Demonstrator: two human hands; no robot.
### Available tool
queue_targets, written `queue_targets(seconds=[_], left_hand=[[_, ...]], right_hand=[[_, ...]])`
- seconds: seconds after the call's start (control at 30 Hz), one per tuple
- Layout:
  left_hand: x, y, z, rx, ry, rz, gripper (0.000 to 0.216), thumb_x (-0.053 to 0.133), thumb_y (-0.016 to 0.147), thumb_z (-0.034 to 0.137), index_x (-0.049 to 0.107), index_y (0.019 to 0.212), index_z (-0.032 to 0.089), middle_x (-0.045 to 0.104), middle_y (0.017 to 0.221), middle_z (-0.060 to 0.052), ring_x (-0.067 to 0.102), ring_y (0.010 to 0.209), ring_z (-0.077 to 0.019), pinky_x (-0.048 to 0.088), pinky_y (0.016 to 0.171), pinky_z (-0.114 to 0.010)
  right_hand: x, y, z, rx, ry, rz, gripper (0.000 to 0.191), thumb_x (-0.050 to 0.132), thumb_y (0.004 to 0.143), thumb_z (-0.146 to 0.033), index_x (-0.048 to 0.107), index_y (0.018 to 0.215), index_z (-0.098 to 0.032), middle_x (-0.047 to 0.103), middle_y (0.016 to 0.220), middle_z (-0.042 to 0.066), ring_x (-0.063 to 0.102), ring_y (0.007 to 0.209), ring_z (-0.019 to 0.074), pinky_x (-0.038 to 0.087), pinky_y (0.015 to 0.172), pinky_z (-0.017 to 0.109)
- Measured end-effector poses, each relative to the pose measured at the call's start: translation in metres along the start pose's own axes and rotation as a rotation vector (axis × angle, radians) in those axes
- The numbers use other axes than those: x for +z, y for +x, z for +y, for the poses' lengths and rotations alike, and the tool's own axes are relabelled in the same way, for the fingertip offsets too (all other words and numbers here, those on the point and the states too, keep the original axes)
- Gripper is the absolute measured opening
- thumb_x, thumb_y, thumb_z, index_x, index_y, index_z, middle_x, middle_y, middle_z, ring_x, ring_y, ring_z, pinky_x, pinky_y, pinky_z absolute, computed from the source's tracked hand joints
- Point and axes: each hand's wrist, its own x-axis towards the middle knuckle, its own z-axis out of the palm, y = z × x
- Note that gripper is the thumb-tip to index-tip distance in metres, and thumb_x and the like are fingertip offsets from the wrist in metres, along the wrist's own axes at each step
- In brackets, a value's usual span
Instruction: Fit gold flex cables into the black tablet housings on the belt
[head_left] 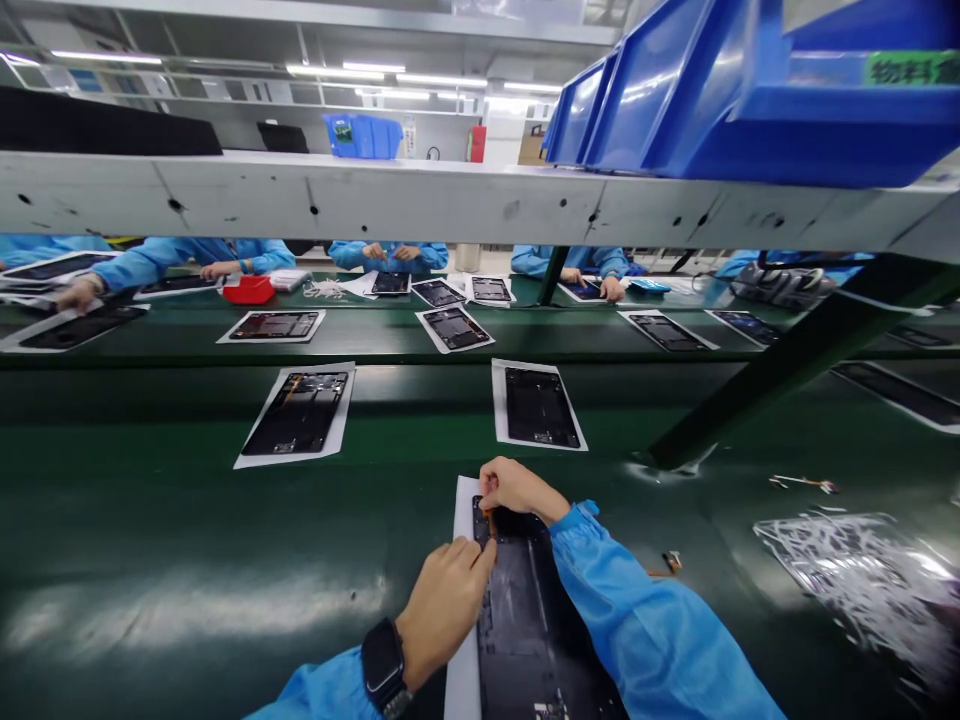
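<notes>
- Housing point(517, 600), black and flat, lies on a white sheet point(463, 660) directly before the person, probably to spare it scratches from the green bench point(225, 540).
- Right hand point(517, 490) has its fingertips drawn together on an orange strip point(491, 522) at the housing's far left corner — a narrow pinch, which suits so thin a part.
- Left hand point(444, 600) has its index finger stretched to the strip's near end, seemingly to steady it; whether it grips anything, I cannot tell.
- Large blue bins point(675, 110) stand on the shelf point(450, 205), perhaps to keep the bench free — contents hidden.
- Red box point(249, 290) across the bench: contents unclear.
- Pale curled strips point(862, 570) lie heaped at right.
</notes>
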Motion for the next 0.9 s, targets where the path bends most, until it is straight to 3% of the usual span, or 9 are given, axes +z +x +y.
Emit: queue_targets(seconds=[0.27,0.43,0.7,0.9], left_hand=[[0.001,-0.002,-0.002,-0.031,-0.208,0.097,0.019,0.046,0.095,0.010,0.059,0.107,0.015,0.064,0.091,-0.006,0.063,0.084,-0.0194,0.056,0.075,-0.033],[0.007,-0.004,-0.001,-0.038,-0.261,0.148,0.018,0.047,0.095,0.012,0.061,0.105,0.016,0.065,0.091,-0.005,0.063,0.084,-0.0193,0.055,0.078,-0.035],[0.014,-0.004,-0.003,0.004,-0.285,0.225,0.018,0.047,0.096,0.016,0.061,0.107,0.017,0.066,0.094,-0.005,0.063,0.084,-0.0187,0.055,0.073,-0.033],[0.011,-0.004,-0.007,0.058,-0.270,0.231,0.019,0.047,0.095,0.012,0.062,0.105,0.017,0.064,0.114,-0.007,0.061,0.099,-0.0198,0.056,0.082,-0.034]], right_hand=[[-0.005,-0.010,-0.003,-0.047,-0.192,-0.018,0.033,0.088,0.062,-0.031,0.065,0.083,-0.021,0.063,0.079,-0.001,0.056,0.071,0.0156,0.030,0.057,0.023],[0.002,-0.024,-0.002,-0.147,-0.300,0.031,0.028,0.080,0.074,-0.027,0.060,0.094,-0.022,0.062,0.092,0.002,0.059,0.083,0.0195,0.032,0.065,0.026],[0.010,-0.034,0.007,-0.156,-0.361,0.154,0.021,0.070,0.087,-0.034,0.056,0.097,-0.022,0.058,0.096,0.001,0.059,0.079,0.0168,0.033,0.064,0.027],[0.007,-0.033,0.011,-0.141,-0.336,0.154,0.028,0.075,0.082,-0.037,0.056,0.096,-0.022,0.057,0.090,-0.001,0.058,0.074,0.0160,0.031,0.062,0.027]])
